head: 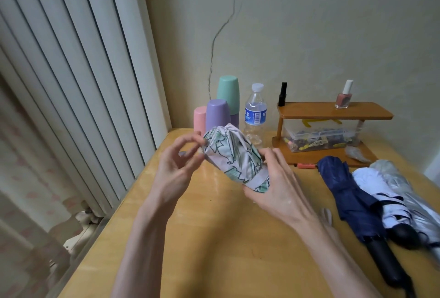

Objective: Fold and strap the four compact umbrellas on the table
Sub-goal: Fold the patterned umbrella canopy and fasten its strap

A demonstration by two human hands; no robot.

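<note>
Head view, item one: lilac fabric compact umbrella with green leaf print (234, 159), being held in the air over the yellow wooden table (214, 238) at the centre of the frame, its crown end tilting toward the upper left. The right hand (278, 185) is wrapping its fingers round the lower end, clamped on the bundle at the pale lilac strap band (258, 178) (the band is circling the folds; whether it is fastened I cannot tell), probably to keep the pleats from springing loose. The left hand (176, 166) is pinching a fold at the crown end between thumb and fingertips, seemingly tidying a last pleat into line.

Items two to four: dark navy folded umbrella with black handle (342, 193), pale blue folded umbrella (376, 193) and silver folded umbrella (402, 193). These are lying side by side and touching at the right of the frame, handles pointing toward the lower right. They are keeping clear of the working space, so they are either done or waiting (straps not discernible).

Sundries, standing along the wall at upper centre: clear plastic water bottle with blue label (255, 112) and brown wooden two-tier shelf (333, 110).
</note>
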